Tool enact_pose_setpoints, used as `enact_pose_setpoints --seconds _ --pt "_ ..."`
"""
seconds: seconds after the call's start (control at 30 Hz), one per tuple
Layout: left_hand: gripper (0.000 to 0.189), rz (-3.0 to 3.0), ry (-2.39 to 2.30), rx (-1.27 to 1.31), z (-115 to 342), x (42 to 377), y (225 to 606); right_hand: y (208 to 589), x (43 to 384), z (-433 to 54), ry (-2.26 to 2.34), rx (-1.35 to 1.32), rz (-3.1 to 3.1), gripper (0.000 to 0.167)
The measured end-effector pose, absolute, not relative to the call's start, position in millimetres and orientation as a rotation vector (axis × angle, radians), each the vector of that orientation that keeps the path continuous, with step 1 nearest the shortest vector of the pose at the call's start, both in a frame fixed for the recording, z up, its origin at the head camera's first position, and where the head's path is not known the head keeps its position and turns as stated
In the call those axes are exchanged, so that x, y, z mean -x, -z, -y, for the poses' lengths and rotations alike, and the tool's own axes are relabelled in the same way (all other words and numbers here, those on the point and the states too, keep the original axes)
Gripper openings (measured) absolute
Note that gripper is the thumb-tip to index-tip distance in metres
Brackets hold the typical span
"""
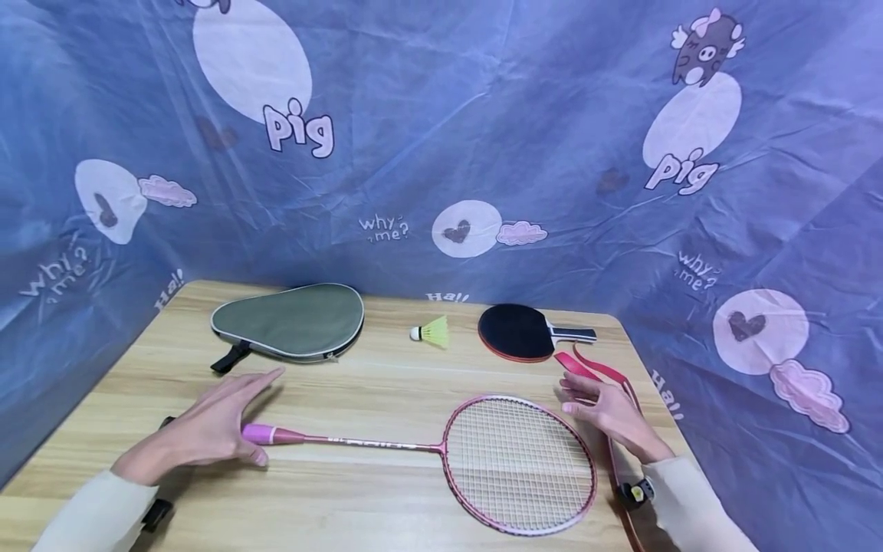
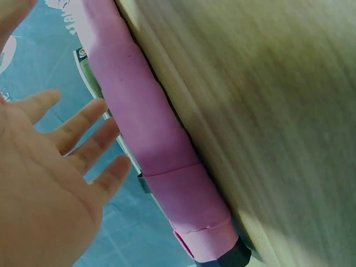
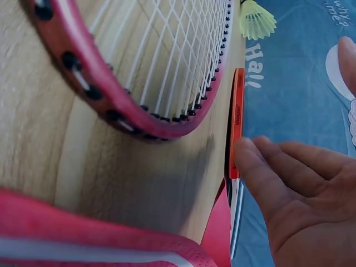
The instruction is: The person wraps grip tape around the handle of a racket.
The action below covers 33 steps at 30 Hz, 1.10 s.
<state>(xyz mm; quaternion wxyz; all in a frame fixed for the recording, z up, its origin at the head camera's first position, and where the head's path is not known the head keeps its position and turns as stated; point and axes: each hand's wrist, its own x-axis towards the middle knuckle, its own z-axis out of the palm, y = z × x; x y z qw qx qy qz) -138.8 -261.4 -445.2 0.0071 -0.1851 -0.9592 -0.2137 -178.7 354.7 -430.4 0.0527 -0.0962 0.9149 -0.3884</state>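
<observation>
A badminton racket (image 1: pixel 372 442) lies flat, its pink-wrapped handle to the left and its strung head to the right. My left hand (image 1: pixel 214 422) hovers by the handle end, thumb and fingers spread. In the left wrist view, the fingers stand apart beside the pink handle grip (image 2: pixel 150 122), which ends in a dark butt. My right hand (image 1: pixel 610 414), fingers extended and holding nothing, is above the right side of the racket head. Under and beside it runs a long pinkish-red strip (image 1: pixel 578 366), perforated and with a pale edge in the right wrist view.
Along the back of the wooden table (image 1: pixel 386 383) lie a green paddle case (image 1: pixel 293 318), a yellow shuttlecock (image 1: pixel 434 332) and a black table tennis paddle (image 1: pixel 513 330). Blue printed cloth (image 1: pixel 414 138) hangs behind and at both sides.
</observation>
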Motion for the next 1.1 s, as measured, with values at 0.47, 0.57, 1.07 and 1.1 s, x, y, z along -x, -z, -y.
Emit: enact_pose_setpoints --seconds 0.47,0.57,1.07,1.1 --pt "0.109 3.083 0.677 0.600 258.7 137.2 445.6 442.1 179.5 -356.2 1.005 0.158 -2.743 0.047" --pt "0.092 3.100 0.651 0.632 259.2 138.8 446.9 441.5 180.6 -356.4 0.981 0.152 -2.731 0.043" --pt "0.027 3.125 0.592 0.598 257.1 136.4 449.0 448.6 185.6 -350.6 0.911 0.133 -2.702 0.011" --pt "0.027 3.128 0.597 0.610 256.7 136.2 449.4 448.6 185.8 -350.8 0.905 0.142 -2.701 0.011"
